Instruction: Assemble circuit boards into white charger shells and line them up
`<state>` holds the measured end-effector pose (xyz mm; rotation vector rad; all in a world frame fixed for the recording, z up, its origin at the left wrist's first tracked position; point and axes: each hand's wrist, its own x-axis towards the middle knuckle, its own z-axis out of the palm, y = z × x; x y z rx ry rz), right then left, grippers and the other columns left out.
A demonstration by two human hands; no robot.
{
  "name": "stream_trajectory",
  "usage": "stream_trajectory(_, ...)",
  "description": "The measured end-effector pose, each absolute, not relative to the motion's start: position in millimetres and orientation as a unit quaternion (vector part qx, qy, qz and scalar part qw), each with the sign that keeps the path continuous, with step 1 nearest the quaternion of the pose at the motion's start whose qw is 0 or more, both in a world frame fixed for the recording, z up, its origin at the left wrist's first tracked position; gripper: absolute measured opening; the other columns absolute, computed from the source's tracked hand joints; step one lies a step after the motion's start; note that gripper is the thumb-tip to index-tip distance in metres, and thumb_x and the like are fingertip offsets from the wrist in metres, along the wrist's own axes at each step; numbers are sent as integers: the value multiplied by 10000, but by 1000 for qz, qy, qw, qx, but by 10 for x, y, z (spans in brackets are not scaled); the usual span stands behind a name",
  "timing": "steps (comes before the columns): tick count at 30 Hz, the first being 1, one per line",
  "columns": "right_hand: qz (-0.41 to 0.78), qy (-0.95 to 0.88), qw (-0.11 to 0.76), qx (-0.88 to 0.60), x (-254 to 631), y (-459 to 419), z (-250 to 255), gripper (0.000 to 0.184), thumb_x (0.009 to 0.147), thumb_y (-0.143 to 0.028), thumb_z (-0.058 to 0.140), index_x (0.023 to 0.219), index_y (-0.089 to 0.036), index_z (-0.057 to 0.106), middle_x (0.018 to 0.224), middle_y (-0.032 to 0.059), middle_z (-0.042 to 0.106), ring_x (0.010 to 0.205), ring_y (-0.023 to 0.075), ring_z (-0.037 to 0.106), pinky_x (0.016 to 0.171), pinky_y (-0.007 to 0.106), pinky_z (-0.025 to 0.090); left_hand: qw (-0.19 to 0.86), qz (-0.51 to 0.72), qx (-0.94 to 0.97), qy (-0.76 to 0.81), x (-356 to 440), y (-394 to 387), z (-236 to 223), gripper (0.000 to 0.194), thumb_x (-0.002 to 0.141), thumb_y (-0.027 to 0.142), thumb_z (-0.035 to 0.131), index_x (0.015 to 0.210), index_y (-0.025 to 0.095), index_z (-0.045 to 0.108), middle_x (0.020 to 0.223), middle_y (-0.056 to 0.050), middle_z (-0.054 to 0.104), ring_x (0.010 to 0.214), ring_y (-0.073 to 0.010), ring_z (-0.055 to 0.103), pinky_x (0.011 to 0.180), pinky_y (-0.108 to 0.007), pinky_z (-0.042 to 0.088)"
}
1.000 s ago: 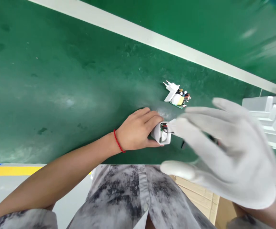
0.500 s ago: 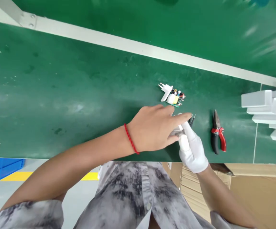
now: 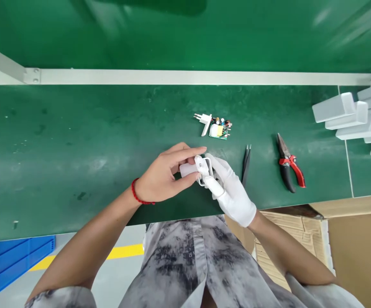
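My bare left hand (image 3: 164,175), with a red cord at the wrist, grips a white charger housing (image 3: 190,169) just above the green bench mat (image 3: 76,141). My right hand (image 3: 228,188), in a white glove, closes on the housing's other end, where a white cap piece (image 3: 204,169) sits against it. Beyond the hands lies a loose plug part with a small circuit board (image 3: 216,126).
Black tweezers (image 3: 245,162) and red-handled pliers (image 3: 290,164) lie to the right of my hands. White foam blocks (image 3: 348,111) are stacked at the far right. A cardboard box (image 3: 333,239) stands below the bench edge, and a blue crate (image 3: 9,261) at lower left.
My gloved right hand came down from near the camera, left the tweezers on the mat, and closed on the housing. The view shifted, showing the pliers and more bench.
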<state>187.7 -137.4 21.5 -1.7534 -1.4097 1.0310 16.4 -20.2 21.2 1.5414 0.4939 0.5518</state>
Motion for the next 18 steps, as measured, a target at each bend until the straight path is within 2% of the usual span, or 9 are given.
stream_trajectory(2,388,-507,341,-689,1829,-1353,174,606,945,-590,503,1384,-175,547,1360,175,549,1142,271,604,972,445,534,711,225,635,202,154,-167,167,373,860,241,702,1230,206,662,1034,-57,537,834,-138,641,723,-285,617)
stream_trajectory(3,387,-492,345,-700,1808,-1345,153,613,917,-615,538,1347,-179,580,1345,173,561,1119,277,615,951,447,546,735,218,613,192,150,-151,141,334,852,242,720,1181,206,673,1070,-64,541,850,-144,663,747,-298,629)
stream_trajectory(7,401,-451,358,-712,1751,-1337,116,571,932,-583,525,1329,-182,612,1329,160,575,866,206,662,828,409,591,781,218,562,165,139,-117,29,244,830,220,765,1046,181,658,1139,-97,614,836,-155,716,738,-287,642)
stream_trajectory(11,382,-457,382,-707,1714,-1350,141,428,978,-465,497,1337,-274,631,1312,93,616,1023,227,658,894,403,582,788,215,554,164,134,-120,-40,206,869,263,738,1034,167,658,1327,-188,623,825,-164,740,674,-248,624)
stream_trajectory(14,407,-421,391,-710,1713,-1356,163,403,977,-443,518,1330,-293,642,1306,83,615,882,190,671,718,347,611,807,195,535,159,135,-102,-66,296,876,268,734,1142,171,650,1320,-203,645,815,-170,745,671,-250,619)
stream_trajectory(16,442,-401,399,-696,1740,-1359,187,408,971,-461,527,1327,-303,646,1338,86,586,751,151,651,533,295,572,814,186,528,156,133,-78,-80,319,878,252,731,1177,165,660,1315,-202,654,877,-185,748,732,-268,624)
stream_trajectory(18,481,-391,403,-674,1781,-1359,225,424,976,-503,497,1311,-302,660,1338,94,579,687,133,630,439,273,524,819,184,522,152,129,-58,-91,256,883,230,726,1125,156,689,1319,-200,656,958,-204,746,786,-281,624)
